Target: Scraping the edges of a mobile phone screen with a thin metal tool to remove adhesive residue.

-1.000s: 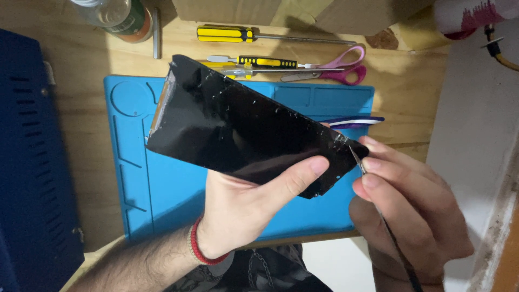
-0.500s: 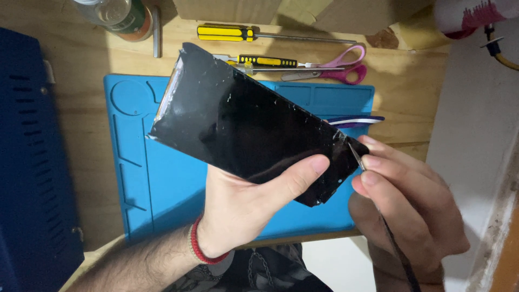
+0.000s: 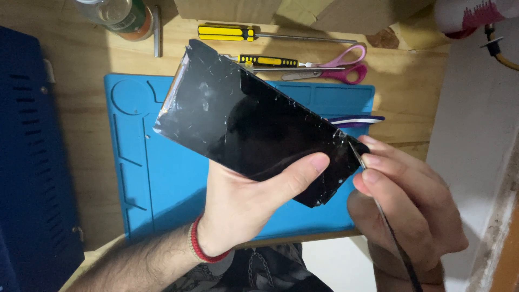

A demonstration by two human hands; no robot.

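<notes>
A black phone screen panel point(image 3: 254, 138), cracked and flecked with white chips, filled the middle of the head view, slanting from the upper left down toward the lower right. It was held up off a blue work mat point(image 3: 162, 178), apparently so its lower right corner faced the tool. The left hand point(image 3: 248, 203) came up from the bottom centre of the frame, palm under the panel, thumb pressed flat across its front near the lower edge, clamping it; a red cord bracelet point(image 3: 203, 251) circled the wrist. The right hand point(image 3: 405, 211) sat at the lower right, fingers pinched together around a thin dark metal tool point(image 3: 378, 208), held like a pen, its tip touching the panel's lower right corner. Whether the tip had slipped under the glass could not be told from this angle.

Behind the panel, on the wooden table point(image 3: 86, 103) along the top of the frame, lay a long yellow screwdriver point(image 3: 254, 34), a shorter yellow and black screwdriver point(image 3: 267, 60) and pink-handled scissors point(image 3: 338, 65), just beside one another. A clear bottle point(image 3: 116, 13) stood at the upper left. A dark blue perforated case point(image 3: 32, 162) ran down the left edge. A purple and white flat tool point(image 3: 357, 120) lay on the mat near the right hand.
</notes>
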